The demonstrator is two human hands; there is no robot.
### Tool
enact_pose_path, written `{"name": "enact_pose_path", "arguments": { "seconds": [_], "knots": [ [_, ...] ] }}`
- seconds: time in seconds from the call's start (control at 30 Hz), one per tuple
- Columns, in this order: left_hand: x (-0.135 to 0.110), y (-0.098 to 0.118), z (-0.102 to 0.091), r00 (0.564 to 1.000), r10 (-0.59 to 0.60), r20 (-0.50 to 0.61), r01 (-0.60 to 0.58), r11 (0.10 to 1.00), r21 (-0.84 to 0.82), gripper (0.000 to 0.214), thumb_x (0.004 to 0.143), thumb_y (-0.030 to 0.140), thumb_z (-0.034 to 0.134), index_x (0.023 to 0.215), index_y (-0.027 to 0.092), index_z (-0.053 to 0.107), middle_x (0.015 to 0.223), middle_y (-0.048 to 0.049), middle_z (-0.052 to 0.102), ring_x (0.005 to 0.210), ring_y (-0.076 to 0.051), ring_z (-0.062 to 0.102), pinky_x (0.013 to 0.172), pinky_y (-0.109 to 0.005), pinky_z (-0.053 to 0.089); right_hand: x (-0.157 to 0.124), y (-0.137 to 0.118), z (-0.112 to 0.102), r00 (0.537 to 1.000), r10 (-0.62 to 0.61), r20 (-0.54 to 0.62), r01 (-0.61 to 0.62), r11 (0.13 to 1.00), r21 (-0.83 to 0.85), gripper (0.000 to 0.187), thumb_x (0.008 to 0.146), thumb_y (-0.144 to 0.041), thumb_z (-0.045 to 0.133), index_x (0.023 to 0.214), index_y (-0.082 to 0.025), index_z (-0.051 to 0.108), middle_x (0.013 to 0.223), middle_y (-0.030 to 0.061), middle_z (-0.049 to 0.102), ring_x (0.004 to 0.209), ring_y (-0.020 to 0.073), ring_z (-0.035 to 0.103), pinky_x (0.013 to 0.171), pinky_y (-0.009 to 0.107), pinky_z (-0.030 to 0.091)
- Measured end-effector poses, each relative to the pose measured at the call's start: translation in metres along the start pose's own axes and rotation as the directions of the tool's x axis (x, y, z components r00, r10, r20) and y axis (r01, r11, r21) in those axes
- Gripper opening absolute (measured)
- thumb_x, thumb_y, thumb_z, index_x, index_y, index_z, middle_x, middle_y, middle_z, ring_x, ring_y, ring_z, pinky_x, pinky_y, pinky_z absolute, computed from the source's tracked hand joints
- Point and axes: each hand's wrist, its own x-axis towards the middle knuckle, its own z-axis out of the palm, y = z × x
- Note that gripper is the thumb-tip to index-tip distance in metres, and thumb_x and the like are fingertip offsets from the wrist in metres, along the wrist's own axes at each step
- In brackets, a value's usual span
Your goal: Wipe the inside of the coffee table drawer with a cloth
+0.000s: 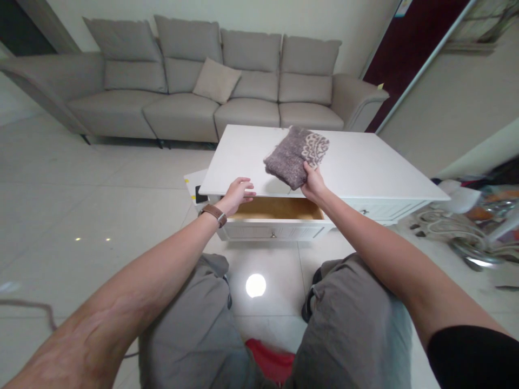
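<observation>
The right hand [315, 182] is clamped on the near right side of a folded cloth [286, 156], over the tabletop [365, 162] between front and rear edges; the left hand [237, 197], empty, fingers apart, is at the front edge above an open drawer [251, 232]. Gripping every layer should keep folds together.

"What's on the left wrist [223, 206]?"
"A brown band [211, 210] with a metallic fitting [221, 219]."
"And the right sleeve [472, 356]?"
"Black, leaving the forearm [377, 243] bare."
"Below that?"
"Loose grey trousers [190, 329], creased over the thighs [348, 319], and dark shoes [308, 302]."
</observation>
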Motion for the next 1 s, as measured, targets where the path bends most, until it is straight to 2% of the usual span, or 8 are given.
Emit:
{"name": "enact_pose_path", "arguments": {
  "seconds": [0.07, 0.17, 0.27, 0.37, 0.57, 0.7, 0.77, 1.0],
  "knots": [
    [0.001, -0.004, -0.006, 0.999, 0.003, 0.050, -0.014, 0.973, 0.229, 0.033, 0.069, 0.024, 0.067, 0.102, 0.021, 0.062, 0.093, -0.0056, 0.070, 0.075, -0.018, 0.070, 0.066, -0.029, 0.054, 0.010, 0.006, -0.016, 0.978, 0.204, -0.051, -0.209, 0.968, -0.141, 0.034, 0.096, -0.040, 0.050, 0.128, -0.035, 0.042, 0.125, 0.0036, 0.065, 0.094, 0.0169, 0.067, 0.082, 0.038, 0.061],
    [-0.002, -0.013, -0.015, 0.950, -0.072, 0.303, -0.119, 0.815, 0.567, 0.017, 0.067, 0.025, 0.068, 0.082, 0.018, 0.068, 0.077, -0.0062, 0.072, 0.067, -0.019, 0.068, 0.063, -0.029, 0.051, 0.010, 0.021, -0.041, 0.892, 0.436, -0.120, -0.450, 0.837, -0.312, 0.022, 0.093, -0.032, 0.057, 0.111, -0.025, 0.049, 0.099, 0.0064, 0.066, 0.075, 0.0149, 0.065, 0.069, 0.031, 0.061],
    [-0.009, -0.025, -0.023, 0.812, -0.330, 0.482, -0.130, 0.703, 0.700, 0.012, 0.068, 0.030, 0.067, 0.069, 0.018, 0.070, 0.072, -0.0083, 0.074, 0.067, -0.022, 0.069, 0.066, -0.032, 0.052, 0.006, 0.029, -0.060, 0.874, 0.458, -0.162, -0.484, 0.791, -0.375, 0.013, 0.093, -0.026, 0.056, 0.102, -0.022, 0.048, 0.084, 0.0036, 0.061, 0.066, 0.0124, 0.062, 0.063, 0.026, 0.059],
    [-0.012, -0.038, -0.030, 0.696, -0.542, 0.472, -0.084, 0.591, 0.803, 0.015, 0.065, 0.033, 0.068, 0.070, 0.020, 0.073, 0.079, -0.0101, 0.077, 0.075, -0.026, 0.072, 0.070, -0.035, 0.053, 0.005, 0.028, -0.071, 0.883, 0.441, -0.159, -0.462, 0.762, -0.454, 0.007, 0.095, -0.023, 0.052, 0.101, -0.022, 0.049, 0.080, 0.0013, 0.061, 0.064, 0.0103, 0.063, 0.062, 0.022, 0.056],
    [0.002, -0.057, -0.037, 0.816, -0.375, 0.441, -0.277, 0.417, 0.866, 0.013, 0.062, 0.035, 0.070, 0.065, 0.022, 0.073, 0.085, -0.0075, 0.079, 0.089, -0.026, 0.069, 0.083, -0.032, 0.050, -0.002, 0.025, -0.075, 0.841, 0.541, 0.024, -0.360, 0.592, -0.722, 0.015, 0.080, -0.021, 0.076, 0.078, -0.014, 0.064, 0.065, 0.0057, 0.067, 0.054, 0.0127, 0.062, 0.055, 0.023, 0.050],
    [0.011, -0.061, -0.036, 0.817, -0.385, 0.431, -0.264, 0.415, 0.871, 0.015, 0.062, 0.037, 0.071, 0.065, 0.022, 0.073, 0.084, -0.0079, 0.079, 0.087, -0.027, 0.069, 0.083, -0.032, 0.050, -0.014, 0.029, -0.068, 0.532, 0.813, 0.238, -0.117, 0.349, -0.930, 0.028, 0.077, -0.038, 0.081, 0.073, -0.011, 0.072, 0.077, 0.0138, 0.075, 0.068, 0.0215, 0.071, 0.069, 0.035, 0.058],
    [0.014, -0.062, -0.036, 0.822, -0.383, 0.421, -0.251, 0.419, 0.872, 0.019, 0.062, 0.040, 0.072, 0.067, 0.022, 0.074, 0.082, -0.0076, 0.079, 0.087, -0.027, 0.070, 0.083, -0.033, 0.050, -0.018, 0.032, -0.066, 0.465, 0.855, 0.228, -0.042, 0.279, -0.959, 0.028, 0.073, -0.038, 0.084, 0.077, -0.012, 0.075, 0.089, 0.0155, 0.077, 0.081, 0.0256, 0.074, 0.079, 0.041, 0.060],
    [0.024, -0.066, -0.038, 0.840, -0.365, 0.401, -0.255, 0.388, 0.886, 0.022, 0.065, 0.040, 0.069, 0.074, 0.021, 0.075, 0.090, -0.0078, 0.080, 0.092, -0.027, 0.070, 0.084, -0.031, 0.051, -0.013, 0.047, -0.074, 0.544, 0.799, 0.256, 0.100, 0.242, -0.965, 0.031, 0.073, -0.042, 0.081, 0.093, -0.018, 0.077, 0.110, 0.0137, 0.075, 0.108, 0.0307, 0.069, 0.087, 0.046, 0.061]
  ]
}}
